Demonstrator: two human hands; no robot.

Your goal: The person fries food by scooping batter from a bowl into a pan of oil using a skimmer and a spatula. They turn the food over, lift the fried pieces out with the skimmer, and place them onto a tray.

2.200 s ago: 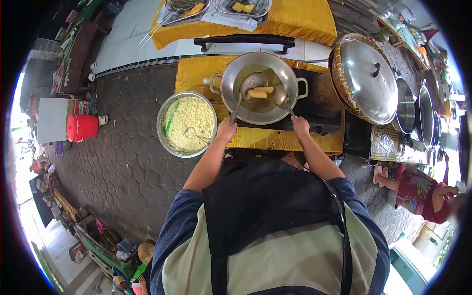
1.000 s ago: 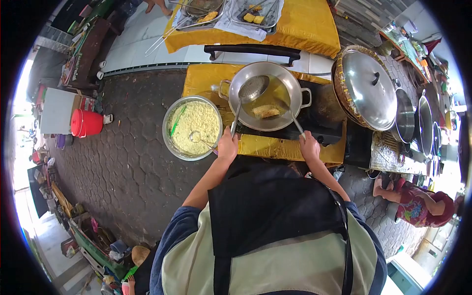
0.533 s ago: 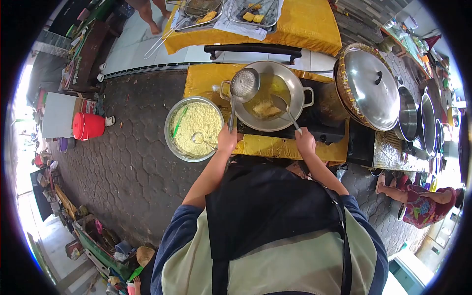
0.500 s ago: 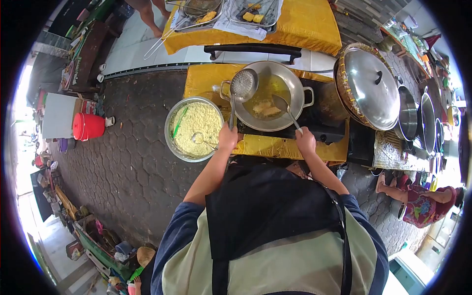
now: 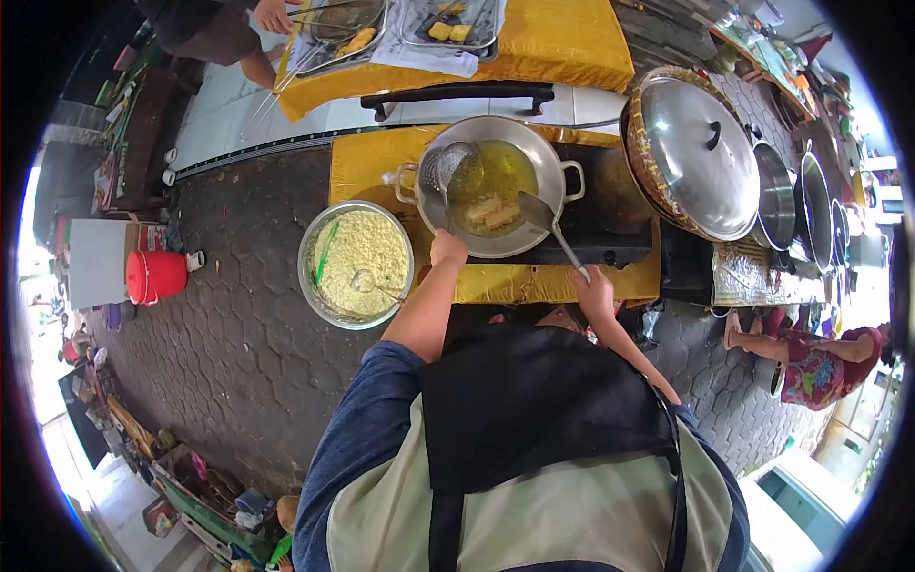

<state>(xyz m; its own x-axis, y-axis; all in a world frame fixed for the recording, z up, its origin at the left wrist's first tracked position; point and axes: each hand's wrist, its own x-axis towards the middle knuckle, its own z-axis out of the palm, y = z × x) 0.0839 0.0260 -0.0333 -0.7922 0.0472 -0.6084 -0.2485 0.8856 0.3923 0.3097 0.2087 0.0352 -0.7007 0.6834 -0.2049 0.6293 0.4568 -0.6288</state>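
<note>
Metal handled wok holds yellowish oil with pale frying pieces in it. My left hand is closed around the handle of a perforated skimmer, whose round head is in the wok's left side, at the oil. In my right hand, fingers wrapped, is a metal spatula; its blade tilts into the wok beside the pieces. Left of the wok stands a metal basin of pale yellow crumbly mixture, with a ladle and a green strip-like item in it.
Beyond the wok, a yellow-covered table carries trays with fried pieces. Another person's hand is beside them. A large lidded pot and several pans stand right. A red bucket sits left; another person is far right.
The skimmer head has gone from above the wok's left rim down into the wok. My right hand still holds the spatula near the pieces. A person's hand has appeared by the trays.
</note>
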